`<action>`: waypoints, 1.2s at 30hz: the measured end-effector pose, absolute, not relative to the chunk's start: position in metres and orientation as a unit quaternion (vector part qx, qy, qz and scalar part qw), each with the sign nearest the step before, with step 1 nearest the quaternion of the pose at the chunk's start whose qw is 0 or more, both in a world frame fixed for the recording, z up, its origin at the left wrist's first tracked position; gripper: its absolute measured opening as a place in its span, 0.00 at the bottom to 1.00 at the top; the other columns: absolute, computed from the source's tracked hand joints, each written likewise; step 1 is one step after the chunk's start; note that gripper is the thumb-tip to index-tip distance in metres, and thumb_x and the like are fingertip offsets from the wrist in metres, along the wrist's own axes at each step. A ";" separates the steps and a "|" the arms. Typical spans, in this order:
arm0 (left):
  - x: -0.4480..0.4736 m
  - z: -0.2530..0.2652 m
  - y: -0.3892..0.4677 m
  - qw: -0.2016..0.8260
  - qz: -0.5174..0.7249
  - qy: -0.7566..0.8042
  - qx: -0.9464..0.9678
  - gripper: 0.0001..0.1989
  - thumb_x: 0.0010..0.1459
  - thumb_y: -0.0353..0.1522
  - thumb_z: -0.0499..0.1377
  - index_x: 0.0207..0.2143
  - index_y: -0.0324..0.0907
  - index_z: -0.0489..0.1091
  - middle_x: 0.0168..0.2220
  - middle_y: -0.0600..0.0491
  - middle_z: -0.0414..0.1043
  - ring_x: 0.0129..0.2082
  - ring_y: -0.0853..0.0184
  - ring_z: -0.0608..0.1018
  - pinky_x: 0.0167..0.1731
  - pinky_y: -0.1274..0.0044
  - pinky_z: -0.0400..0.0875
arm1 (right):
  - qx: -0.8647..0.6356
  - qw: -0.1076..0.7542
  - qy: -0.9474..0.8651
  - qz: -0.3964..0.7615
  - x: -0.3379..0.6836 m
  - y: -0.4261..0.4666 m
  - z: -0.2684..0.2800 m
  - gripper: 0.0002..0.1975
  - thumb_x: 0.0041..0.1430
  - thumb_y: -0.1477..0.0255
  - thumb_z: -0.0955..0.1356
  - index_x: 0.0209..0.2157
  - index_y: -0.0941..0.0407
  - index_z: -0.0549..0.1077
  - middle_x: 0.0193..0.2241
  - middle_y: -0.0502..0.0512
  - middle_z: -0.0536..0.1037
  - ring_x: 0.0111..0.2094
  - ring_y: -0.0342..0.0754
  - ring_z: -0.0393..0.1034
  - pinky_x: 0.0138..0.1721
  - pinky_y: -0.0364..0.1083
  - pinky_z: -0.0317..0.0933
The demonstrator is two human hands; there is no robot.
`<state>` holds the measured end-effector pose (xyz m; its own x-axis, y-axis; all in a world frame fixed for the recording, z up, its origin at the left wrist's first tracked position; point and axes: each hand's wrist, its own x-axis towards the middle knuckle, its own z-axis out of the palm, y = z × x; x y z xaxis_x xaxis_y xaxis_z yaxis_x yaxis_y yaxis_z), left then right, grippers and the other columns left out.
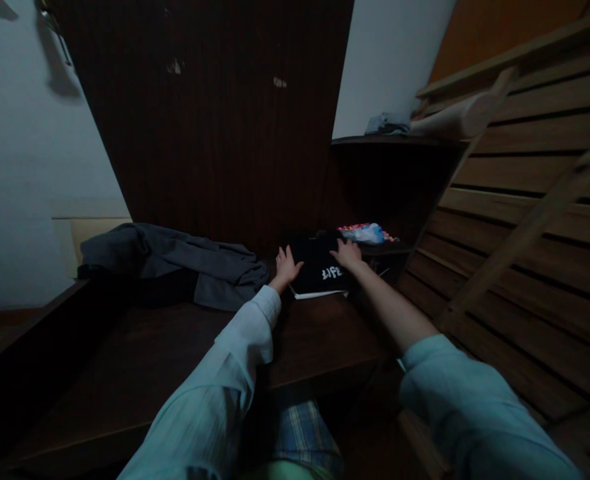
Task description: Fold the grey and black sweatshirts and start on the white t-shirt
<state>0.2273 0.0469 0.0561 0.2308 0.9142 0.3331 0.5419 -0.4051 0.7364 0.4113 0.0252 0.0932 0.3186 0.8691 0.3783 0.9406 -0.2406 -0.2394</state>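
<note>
A: Status?
B: Black shirt (319, 267), folded, lies at the far right corner of the table (175, 360). Left hand (287, 265) spread flat on its left edge; right hand (347, 253) spread on top.
A: Next?
B: Likely smoothing; needs even pressure. Grey garment (175, 263) lies apart, left.

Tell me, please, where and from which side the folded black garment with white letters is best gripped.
Probably by its two short ends, from the near side. The folded black garment lies flat on a white sheet, so the fingers can slide under both edges. The left hand and the right hand rest there.
</note>
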 end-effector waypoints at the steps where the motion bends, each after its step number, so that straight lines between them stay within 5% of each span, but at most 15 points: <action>1: 0.227 0.048 0.044 0.204 0.346 0.499 0.768 0.34 0.50 0.31 0.58 0.58 0.35 0.49 0.61 0.36 0.37 0.60 0.50 0.45 0.55 0.60 0.47 | -0.782 0.191 -0.585 -0.094 0.402 0.027 0.082 0.25 0.54 0.67 0.64 0.52 0.61 0.60 0.54 0.71 0.58 0.53 0.61 0.54 0.49 0.57 0.51; 4: 0.221 0.024 0.035 0.125 0.256 0.462 0.840 0.21 0.57 0.34 0.50 0.54 0.41 0.57 0.61 0.44 0.42 0.60 0.56 0.47 0.55 0.64 0.48 | -0.754 0.131 -0.639 -0.070 0.375 0.034 0.050 0.27 0.57 0.60 0.60 0.56 0.56 0.56 0.59 0.64 0.51 0.58 0.58 0.44 0.53 0.55 0.44; 8: 0.211 0.004 0.021 0.117 0.233 0.430 0.864 0.20 0.60 0.37 0.43 0.53 0.41 0.58 0.57 0.47 0.55 0.58 0.63 0.54 0.54 0.67 0.52 | -0.780 0.100 -0.618 0.010 0.358 0.043 0.022 0.27 0.59 0.58 0.53 0.57 0.56 0.53 0.57 0.64 0.53 0.58 0.56 0.46 0.52 0.53 0.46; 13: 0.206 -0.005 0.012 0.136 0.260 0.450 0.844 0.20 0.60 0.37 0.43 0.53 0.43 0.57 0.58 0.49 0.55 0.58 0.64 0.54 0.53 0.65 0.53 | -0.803 0.122 -0.582 0.039 0.366 0.055 0.018 0.32 0.55 0.53 0.55 0.58 0.54 0.50 0.59 0.64 0.50 0.58 0.57 0.44 0.52 0.55 0.44; 17: 0.208 -0.007 0.012 0.148 0.267 0.455 0.836 0.20 0.59 0.36 0.43 0.53 0.43 0.57 0.58 0.49 0.54 0.59 0.63 0.53 0.53 0.64 0.53 | -0.821 0.148 -0.551 0.034 0.381 0.058 0.020 0.29 0.57 0.56 0.55 0.57 0.56 0.53 0.56 0.61 0.57 0.56 0.52 0.50 0.50 0.50 0.49; 23: 0.208 -0.007 0.011 0.159 0.272 0.458 0.831 0.19 0.59 0.36 0.43 0.52 0.44 0.57 0.58 0.50 0.54 0.59 0.64 0.53 0.53 0.64 0.52 | -0.862 0.170 -0.474 -0.050 0.382 0.046 0.018 0.27 0.59 0.67 0.54 0.57 0.68 0.49 0.55 0.74 0.54 0.56 0.59 0.49 0.50 0.55 0.48; 29: 0.208 -0.007 0.010 0.161 0.276 0.457 0.830 0.19 0.59 0.36 0.43 0.52 0.43 0.57 0.58 0.49 0.54 0.59 0.63 0.53 0.54 0.64 0.52 | -0.813 0.129 -0.569 0.003 0.373 0.048 0.023 0.19 0.60 0.67 0.55 0.47 0.59 0.66 0.46 0.63 0.70 0.48 0.53 0.62 0.45 0.49 0.54; 36: 0.209 -0.013 0.015 0.177 0.264 0.455 0.832 0.24 0.59 0.37 0.42 0.56 0.38 0.52 0.60 0.45 0.49 0.60 0.60 0.50 0.55 0.62 0.49 | -0.824 0.145 -0.547 0.004 0.326 0.049 0.022 0.22 0.57 0.63 0.56 0.47 0.60 0.66 0.48 0.64 0.68 0.49 0.56 0.60 0.44 0.51 0.52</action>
<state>0.2089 0.0153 -0.0132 0.4475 0.8501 0.2777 0.6629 -0.5238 0.5350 0.3258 0.0494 0.0222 0.4008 0.9035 0.1519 0.9009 -0.3585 -0.2445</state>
